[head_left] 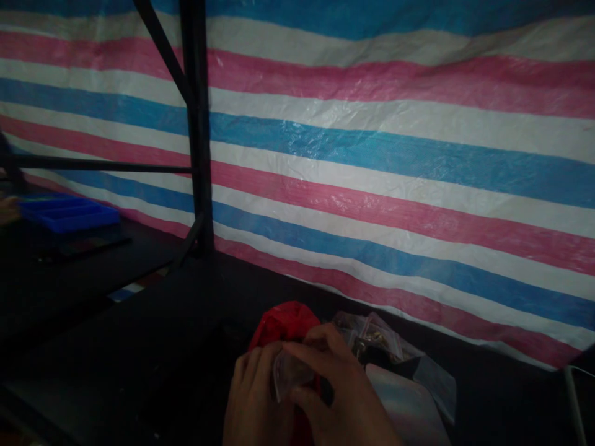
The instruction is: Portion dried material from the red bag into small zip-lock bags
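Note:
Between my two hands is a small clear plastic bag point(290, 371). My left hand point(253, 393) has its fingers curled round the bag's left side. From the right, my right hand point(337, 384) pinches the bag with thumb and fingers. What the bag contains, if anything, is too dark to make out. Directly behind my hands lies a red bag or cloth point(288, 319), partly covered by them. To the right of my right hand are clear zip bags point(379, 334) with small brassy items in them. A pale, shiny flat object point(406, 406) with rounded corners lies nearer to me.
The black tabletop point(162, 334) meets a striped plastic sheet point(372, 155) at the back. A black metal post point(199, 124) with braces stands left of centre. On the left-hand table sits a blue divided tray point(69, 214), with part of another person's hand point(7, 210) beside it.

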The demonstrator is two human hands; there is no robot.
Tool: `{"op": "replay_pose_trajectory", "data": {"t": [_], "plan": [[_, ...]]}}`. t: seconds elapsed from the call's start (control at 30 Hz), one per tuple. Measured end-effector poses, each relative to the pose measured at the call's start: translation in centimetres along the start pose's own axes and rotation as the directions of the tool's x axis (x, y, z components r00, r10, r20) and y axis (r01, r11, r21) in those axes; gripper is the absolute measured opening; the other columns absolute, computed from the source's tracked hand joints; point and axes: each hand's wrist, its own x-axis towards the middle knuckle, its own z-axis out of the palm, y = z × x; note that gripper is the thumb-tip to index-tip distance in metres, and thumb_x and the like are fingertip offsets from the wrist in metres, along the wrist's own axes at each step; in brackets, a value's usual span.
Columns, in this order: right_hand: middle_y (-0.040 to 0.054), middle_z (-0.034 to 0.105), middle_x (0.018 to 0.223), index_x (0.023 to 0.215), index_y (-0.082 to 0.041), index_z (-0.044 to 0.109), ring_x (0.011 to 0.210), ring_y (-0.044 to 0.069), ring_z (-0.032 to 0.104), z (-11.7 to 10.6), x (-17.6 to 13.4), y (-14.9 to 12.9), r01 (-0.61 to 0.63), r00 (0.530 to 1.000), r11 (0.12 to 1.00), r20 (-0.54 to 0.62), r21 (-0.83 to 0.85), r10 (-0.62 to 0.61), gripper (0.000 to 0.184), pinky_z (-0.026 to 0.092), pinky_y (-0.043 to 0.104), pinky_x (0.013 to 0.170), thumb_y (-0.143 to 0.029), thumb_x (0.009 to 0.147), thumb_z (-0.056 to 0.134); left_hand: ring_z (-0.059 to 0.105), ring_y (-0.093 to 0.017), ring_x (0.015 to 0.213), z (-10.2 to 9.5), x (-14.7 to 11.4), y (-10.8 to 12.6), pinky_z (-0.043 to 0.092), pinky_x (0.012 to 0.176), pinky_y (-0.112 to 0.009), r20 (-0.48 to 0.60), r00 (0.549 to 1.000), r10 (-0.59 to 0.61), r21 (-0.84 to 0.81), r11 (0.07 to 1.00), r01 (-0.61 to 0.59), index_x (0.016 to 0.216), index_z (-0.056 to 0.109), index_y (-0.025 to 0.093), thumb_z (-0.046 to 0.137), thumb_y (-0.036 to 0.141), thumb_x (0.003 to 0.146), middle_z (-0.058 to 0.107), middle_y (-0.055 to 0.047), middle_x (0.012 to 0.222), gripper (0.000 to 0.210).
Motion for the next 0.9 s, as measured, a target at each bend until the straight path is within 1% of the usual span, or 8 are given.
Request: {"op": "replay_pose_trajectory", "data": {"t": [0.1, 0.23, 0.47, 0.53, 0.6, 0.7, 0.8, 0.9], "plan": [[0.0029, 0.066, 0.12, 0.116, -0.036, 0.081, 0.117, 0.024, 0.067, 0.3, 0.0, 0.2, -0.01, 0.999, 0.999, -0.043, -0.051, 0.008, 0.065, 0.056, 0.035, 0.102, 0.002, 0.07, 0.055, 0.065, -0.033, 0.104, 0.3, 0.1, 0.2, 0.053, 0.092, -0.047, 0.005, 0.999, -0.034, -0.003, 0.999, 0.034, 0.102, 0.072, 0.025, 0.054, 0.026, 0.081, 0.078, -0.009, 0.106, 0.027], [0.0043, 0.067, 0.127, 0.124, -0.033, 0.079, 0.12, 0.025, 0.066, 0.5, 0.1, 0.3, -0.015, 0.995, 0.998, -0.097, -0.06, 0.009, 0.068, 0.054, 0.039, 0.108, 0.002, 0.071, 0.056, 0.068, -0.032, 0.102, 0.1, 0.5, 0.0, 0.055, 0.089, -0.046, 0.088, 0.996, -0.031, 0.007, 0.999, 0.031, 0.102, 0.073, 0.025, 0.056, 0.03, 0.084, 0.079, -0.009, 0.104, 0.026], [0.0028, 0.069, 0.121, 0.11, -0.032, 0.081, 0.116, 0.023, 0.068, 0.0, 0.1, 0.2, 0.0, 0.992, 1.0, -0.126, 0.016, 0.002, 0.05, 0.056, 0.034, 0.103, -0.002, 0.078, 0.058, 0.066, -0.035, 0.107, 0.3, 0.3, -0.1, 0.055, 0.094, -0.052, 0.075, 0.996, -0.054, -0.044, 0.997, 0.058, 0.107, 0.075, 0.025, 0.058, 0.033, 0.085, 0.078, -0.01, 0.11, 0.029], [0.0022, 0.07, 0.119, 0.11, -0.033, 0.08, 0.116, 0.023, 0.068, -0.3, 0.2, 0.5, 0.007, 0.988, 0.999, -0.153, 0.046, 0.0, 0.048, 0.055, 0.034, 0.103, -0.004, 0.077, 0.062, 0.066, -0.035, 0.109, 0.4, 0.4, 0.0, 0.056, 0.093, -0.051, 0.04, 0.996, -0.079, -0.07, 0.994, 0.082, 0.107, 0.074, 0.026, 0.062, 0.036, 0.085, 0.077, -0.009, 0.11, 0.028], [0.0026, 0.071, 0.118, 0.11, -0.032, 0.079, 0.115, 0.024, 0.068, -0.3, 0.3, 0.9, -0.016, 0.971, 0.998, -0.239, 0.054, 0.029, 0.044, 0.054, 0.037, 0.104, -0.006, 0.076, 0.065, 0.066, -0.035, 0.107, 0.4, 0.5, -0.1, 0.058, 0.091, -0.05, -0.043, 0.993, -0.106, -0.099, 0.99, 0.101, 0.105, 0.073, 0.027, 0.065, 0.041, 0.084, 0.076, -0.009, 0.106, 0.027], [0.0058, 0.074, 0.12, 0.111, -0.028, 0.078, 0.117, 0.029, 0.068, 0.6, 0.6, 1.8, -0.12, 0.944, 0.992, -0.304, 0.034, 0.125, 0.04, 0.051, 0.045, 0.109, -0.008, 0.079, 0.067, 0.068, -0.034, 0.104, 0.0, 0.7, 0.0, 0.061, 0.087, -0.048, -0.158, 0.976, -0.152, -0.144, 0.981, 0.13, 0.104, 0.071, 0.025, 0.071, 0.049, 0.081, 0.072, -0.009, 0.104, 0.034], [0.0108, 0.069, 0.139, 0.127, -0.025, 0.075, 0.137, 0.036, 0.059, 1.9, 0.7, 2.5, -0.221, 0.95, 0.975, -0.222, 0.023, 0.221, 0.054, 0.04, 0.054, 0.12, -0.009, 0.076, 0.072, 0.071, -0.032, 0.101, -0.8, 0.8, 0.5, 0.063, 0.085, -0.047, -0.233, 0.935, -0.266, -0.285, 0.938, 0.196, 0.112, 0.065, 0.024, 0.072, 0.053, 0.082, 0.069, -0.008, 0.109, 0.043], [0.0114, 0.065, 0.145, 0.134, -0.024, 0.071, 0.14, 0.035, 0.057, 2.3, 0.5, 2.3, -0.196, 0.957, 0.977, -0.199, 0.083, 0.209, 0.055, 0.039, 0.052, 0.121, -0.015, 0.08, 0.072, 0.075, -0.028, 0.093, -1.1, 0.8, 1.6, 0.065, 0.079, -0.041, -0.146, 0.925, -0.352, -0.483, 0.841, 0.244, 0.114, 0.059, 0.024, 0.075, 0.054, 0.081, 0.071, -0.005, 0.105, 0.048]]}}
